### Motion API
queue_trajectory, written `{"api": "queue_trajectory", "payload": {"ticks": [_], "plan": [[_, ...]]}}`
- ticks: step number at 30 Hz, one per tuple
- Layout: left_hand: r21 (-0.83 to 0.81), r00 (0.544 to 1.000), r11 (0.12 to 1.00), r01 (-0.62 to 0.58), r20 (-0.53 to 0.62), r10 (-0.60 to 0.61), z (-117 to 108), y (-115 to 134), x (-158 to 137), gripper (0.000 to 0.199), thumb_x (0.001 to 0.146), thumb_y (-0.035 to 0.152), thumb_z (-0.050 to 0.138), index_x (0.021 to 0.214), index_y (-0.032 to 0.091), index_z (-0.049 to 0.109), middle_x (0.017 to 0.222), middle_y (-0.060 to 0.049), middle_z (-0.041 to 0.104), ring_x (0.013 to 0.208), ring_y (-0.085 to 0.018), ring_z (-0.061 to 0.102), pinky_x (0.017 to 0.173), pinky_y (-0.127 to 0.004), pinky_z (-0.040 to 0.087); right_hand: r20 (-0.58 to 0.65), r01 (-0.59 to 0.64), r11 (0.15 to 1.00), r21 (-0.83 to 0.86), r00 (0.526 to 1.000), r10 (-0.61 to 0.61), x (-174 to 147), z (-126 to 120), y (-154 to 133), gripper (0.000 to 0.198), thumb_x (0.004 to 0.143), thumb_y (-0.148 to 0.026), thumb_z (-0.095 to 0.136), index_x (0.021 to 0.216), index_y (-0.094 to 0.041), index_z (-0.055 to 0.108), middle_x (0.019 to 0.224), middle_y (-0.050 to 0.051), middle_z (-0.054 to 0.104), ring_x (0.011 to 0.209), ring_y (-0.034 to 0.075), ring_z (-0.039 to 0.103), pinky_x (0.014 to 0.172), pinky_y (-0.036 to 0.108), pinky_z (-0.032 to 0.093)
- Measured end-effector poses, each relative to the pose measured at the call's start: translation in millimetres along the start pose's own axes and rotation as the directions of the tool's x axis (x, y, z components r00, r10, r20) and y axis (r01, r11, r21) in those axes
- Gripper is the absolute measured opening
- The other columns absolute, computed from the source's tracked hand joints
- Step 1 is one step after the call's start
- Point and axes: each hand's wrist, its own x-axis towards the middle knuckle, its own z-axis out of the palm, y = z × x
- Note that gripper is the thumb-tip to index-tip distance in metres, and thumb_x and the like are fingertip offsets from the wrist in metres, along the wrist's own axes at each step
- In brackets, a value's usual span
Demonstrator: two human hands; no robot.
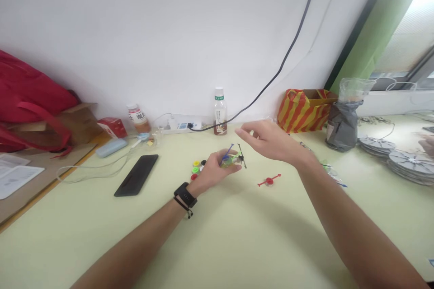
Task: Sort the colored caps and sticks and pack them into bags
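Observation:
My left hand (214, 168) is closed around several small arrow spinners. A blue arrow (230, 150), a green one and a black arrow (242, 157) stick out past its fingers. Above and to the right, my right hand (269, 139) is raised off the table, thumb and fingers drawn together in a pinch; what is between them, if anything, is hidden. Below it on the table lies a red arrow spinner (269, 181) with a round hub. Small round pieces in yellow, green (195, 170), red, black and white sit just left of my left hand, partly covered by it.
A black phone (136, 175) lies at left. Against the wall stand a drink bottle (220, 115), a second bottle (138, 119) and a power strip (179, 123) with a dark cable. At right are a striped bag (305, 110), a grey bag (342, 126) and stacked grey discs (412, 162).

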Motion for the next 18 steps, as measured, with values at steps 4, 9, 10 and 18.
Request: {"api": "queue_trajectory", "payload": {"ticks": [4, 9, 10, 18], "plan": [[-0.072, 0.997, 0.997, 0.027, 0.068, -0.022, -2.0, -0.7, 0.0, 0.059, 0.074, 0.042, 0.088, 0.126, 0.020, 0.067, 0.114, -0.009, 0.075, 0.105, -0.025, 0.070, 0.092, -0.036, 0.054, 0.027, 0.133, 0.985, 0.113, 0.990, -0.137, 2.1, -0.3, 10.4, 0.015, 0.095, -0.026, 0.057, 0.088, -0.020, 0.068, 0.089, 0.004, 0.072, 0.079, 0.017, 0.062, 0.070, 0.028, 0.044], [-0.106, 0.998, 0.994, -0.016, 0.054, 0.022, -1.6, 3.6, 0.8, 0.060, 0.075, 0.038, 0.088, 0.128, 0.019, 0.066, 0.126, -0.013, 0.070, 0.112, -0.026, 0.067, 0.100, -0.039, 0.051, 0.054, 0.139, 0.984, 0.113, 0.988, -0.146, 4.5, 6.7, 10.2, 0.013, 0.089, -0.017, 0.057, 0.084, -0.019, 0.068, 0.083, 0.004, 0.072, 0.076, 0.017, 0.062, 0.067, 0.028, 0.044], [-0.095, 0.998, 0.995, -0.009, 0.055, 0.014, -1.8, 3.9, 1.1, 0.060, 0.075, 0.038, 0.088, 0.128, 0.019, 0.065, 0.127, -0.013, 0.069, 0.111, -0.026, 0.067, 0.099, -0.039, 0.051, 0.063, 0.133, 0.985, 0.107, 0.988, -0.140, 4.4, 7.3, 9.7, 0.012, 0.087, -0.016, 0.058, 0.082, -0.019, 0.068, 0.082, 0.003, 0.072, 0.075, 0.017, 0.062, 0.067, 0.028, 0.044], [-0.013, 0.999, 1.000, -0.024, 0.043, 0.025, -0.4, 0.9, 1.5, 0.038, 0.078, 0.041, 0.083, 0.103, 0.016, 0.070, 0.084, -0.002, 0.065, 0.074, -0.015, 0.058, 0.067, -0.028, 0.047, 0.145, 0.055, 0.997, 0.058, 0.987, -0.063, 1.6, 5.1, 6.2, 0.020, 0.095, -0.034, 0.060, 0.089, -0.021, 0.073, 0.082, 0.002, 0.072, 0.066, 0.015, 0.062, 0.065, 0.028, 0.040]]}}
